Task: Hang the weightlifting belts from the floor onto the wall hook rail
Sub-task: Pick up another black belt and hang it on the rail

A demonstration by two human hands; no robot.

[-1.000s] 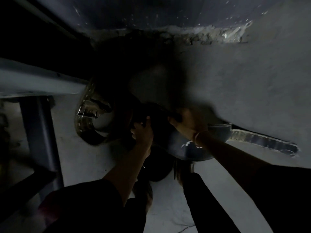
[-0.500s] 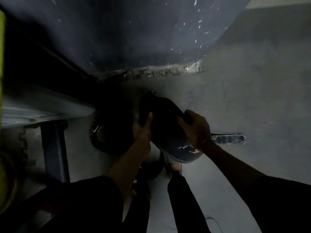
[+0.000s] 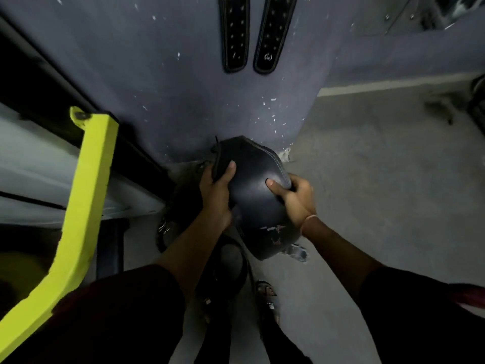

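In front of the blue-grey wall (image 3: 183, 74), above the concrete floor (image 3: 380, 179), a black leather weightlifting belt (image 3: 252, 185) is held between both hands. The left hand (image 3: 216, 198) is clamped on its left edge, thumb laid across the face; the right hand (image 3: 296, 197) is wrapped around its right edge. Two belt ends (image 3: 249, 35) are seen hanging on the wall above. What may be another belt (image 3: 168, 232) is dimly made out on the floor by a yellow frame (image 3: 86, 193).
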